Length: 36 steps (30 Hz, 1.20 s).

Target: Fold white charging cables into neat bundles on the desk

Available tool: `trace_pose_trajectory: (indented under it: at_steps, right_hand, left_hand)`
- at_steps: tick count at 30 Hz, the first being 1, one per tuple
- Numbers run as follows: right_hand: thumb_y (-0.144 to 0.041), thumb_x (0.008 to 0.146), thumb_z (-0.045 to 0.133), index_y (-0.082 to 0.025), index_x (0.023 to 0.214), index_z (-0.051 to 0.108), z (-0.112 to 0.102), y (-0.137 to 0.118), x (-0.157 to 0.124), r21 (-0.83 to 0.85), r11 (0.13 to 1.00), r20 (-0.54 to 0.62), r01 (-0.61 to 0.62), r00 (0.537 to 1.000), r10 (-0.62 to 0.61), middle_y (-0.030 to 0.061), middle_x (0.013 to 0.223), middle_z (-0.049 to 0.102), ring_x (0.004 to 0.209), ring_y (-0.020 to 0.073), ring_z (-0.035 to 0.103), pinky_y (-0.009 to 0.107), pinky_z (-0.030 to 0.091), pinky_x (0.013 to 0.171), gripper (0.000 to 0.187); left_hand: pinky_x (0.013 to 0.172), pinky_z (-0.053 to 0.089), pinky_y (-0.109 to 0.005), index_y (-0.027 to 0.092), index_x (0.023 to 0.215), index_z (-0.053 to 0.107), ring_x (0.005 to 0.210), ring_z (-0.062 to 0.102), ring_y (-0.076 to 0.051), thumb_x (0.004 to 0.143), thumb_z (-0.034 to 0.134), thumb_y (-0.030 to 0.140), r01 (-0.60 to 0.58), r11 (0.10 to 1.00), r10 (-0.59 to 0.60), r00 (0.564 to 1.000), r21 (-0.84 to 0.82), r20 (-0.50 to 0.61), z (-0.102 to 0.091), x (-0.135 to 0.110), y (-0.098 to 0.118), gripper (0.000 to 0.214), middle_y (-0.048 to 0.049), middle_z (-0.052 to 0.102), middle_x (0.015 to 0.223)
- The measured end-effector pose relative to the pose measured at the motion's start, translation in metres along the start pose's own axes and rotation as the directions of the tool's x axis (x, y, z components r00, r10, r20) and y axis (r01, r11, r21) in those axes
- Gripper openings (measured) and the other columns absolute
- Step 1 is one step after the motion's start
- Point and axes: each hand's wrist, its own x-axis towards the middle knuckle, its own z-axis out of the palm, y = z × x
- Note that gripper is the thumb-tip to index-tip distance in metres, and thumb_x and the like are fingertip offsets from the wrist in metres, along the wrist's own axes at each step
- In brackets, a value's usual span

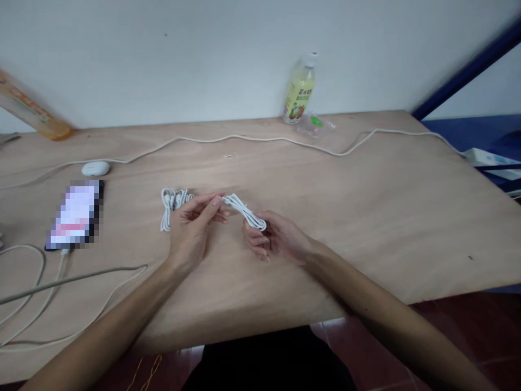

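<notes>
I have the coiled white cable [245, 212] between my left hand [193, 222], pinched together on one end, and my right hand [277, 236], loosely curled about the other, over the bench [366, 217], back from its front edge.

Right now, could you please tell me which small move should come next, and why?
Perhaps let the right hand support the coiled white cable while the left hand checks its upper end: both hands are on it, and whether it is fastened is unclear.
</notes>
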Motion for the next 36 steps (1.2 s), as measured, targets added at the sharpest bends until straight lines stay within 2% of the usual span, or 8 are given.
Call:
trace_pose_trajectory:
  at_steps: [3, 7, 12, 15, 23, 36]
  right_hand:
    - [-0.058, 0.101, 0.052, -0.026, 0.067, 0.042, -0.0004, 0.0009, 0.0016, 0.007, 0.999, 0.005, 0.044, 0.999, -0.044, -0.0078, 0.06, 0.031, 0.047, 0.0118, 0.039, 0.025, 0.04, 0.047, 0.048]
    - [-0.056, 0.099, 0.052, -0.026, 0.065, 0.042, -0.0013, 0.0017, 0.0027, 0.001, 0.997, 0.01, 0.08, 0.997, -0.08, -0.0075, 0.059, 0.031, 0.046, 0.0121, 0.039, 0.025, 0.04, 0.046, 0.046]
    - [-0.047, 0.105, 0.042, -0.024, 0.069, 0.046, -0.0011, 0.0017, 0.0008, 0.009, 0.999, 0.018, 0.049, 0.999, -0.049, -0.0055, 0.06, 0.034, 0.049, 0.0127, 0.04, 0.023, 0.042, 0.048, 0.043]
    - [-0.048, 0.106, 0.043, -0.023, 0.075, 0.05, 0.0005, 0.0009, -0.0004, 0.021, 1.0, -0.008, 0.022, 1.0, -0.021, -0.0057, 0.062, 0.036, 0.05, 0.0125, 0.041, 0.022, 0.041, 0.049, 0.041]
    - [-0.046, 0.107, 0.044, -0.025, 0.071, 0.041, 0.0034, -0.0015, -0.0015, 0.072, 0.997, 0.015, 0.003, 1.0, -0.004, -0.0081, 0.06, 0.028, 0.049, 0.0116, 0.027, 0.022, 0.038, 0.048, 0.042]
    - [-0.039, 0.111, 0.035, -0.025, 0.07, 0.043, 0.0022, -0.0002, 0.0, 0.085, 0.996, 0.034, -0.012, 0.999, 0.01, -0.0064, 0.058, 0.031, 0.048, 0.0128, 0.029, 0.023, 0.038, 0.049, 0.045]
  left_hand:
    - [0.062, 0.061, -0.025, 0.021, 0.097, 0.087, 0.068, 0.075, -0.014, 0.074, 0.102, 0.039, 0.04, 0.999, -0.039, 0.999, -0.031, 0.016, 0.0001, 0.0001, -0.0006, 0.032, 0.0003, 0.08, 0.079]
    - [0.06, 0.06, -0.024, 0.021, 0.088, 0.086, 0.068, 0.074, -0.014, 0.071, 0.103, 0.038, 0.041, 0.998, -0.04, 0.999, -0.047, 0.016, 0.0003, 0.0002, -0.0016, 0.03, -0.0005, 0.082, 0.081]
    - [0.062, 0.06, -0.025, 0.022, 0.08, 0.086, 0.07, 0.075, -0.015, 0.068, 0.104, 0.036, 0.052, 0.997, -0.052, 0.999, -0.054, 0.005, 0.0, 0.0004, -0.0014, 0.026, -0.0013, 0.084, 0.081]
    - [0.064, 0.061, -0.027, 0.022, 0.079, 0.086, 0.073, 0.076, -0.016, 0.068, 0.104, 0.037, 0.062, 0.997, -0.061, 0.998, -0.037, 0.023, -0.0008, 0.0007, -0.0019, 0.026, -0.002, 0.083, 0.082]
    - [0.065, 0.059, -0.029, 0.022, 0.076, 0.083, 0.062, 0.07, -0.015, 0.068, 0.104, 0.038, 0.056, 0.998, -0.056, 0.998, 0.028, 0.026, -0.0026, 0.0015, -0.0024, 0.027, 0.0003, 0.077, 0.068]
    - [0.068, 0.059, -0.027, 0.021, 0.074, 0.083, 0.066, 0.07, -0.014, 0.068, 0.105, 0.037, 0.092, 0.994, -0.096, 0.993, 0.053, 0.069, -0.0031, 0.0009, -0.0018, 0.028, 0.0007, 0.076, 0.068]
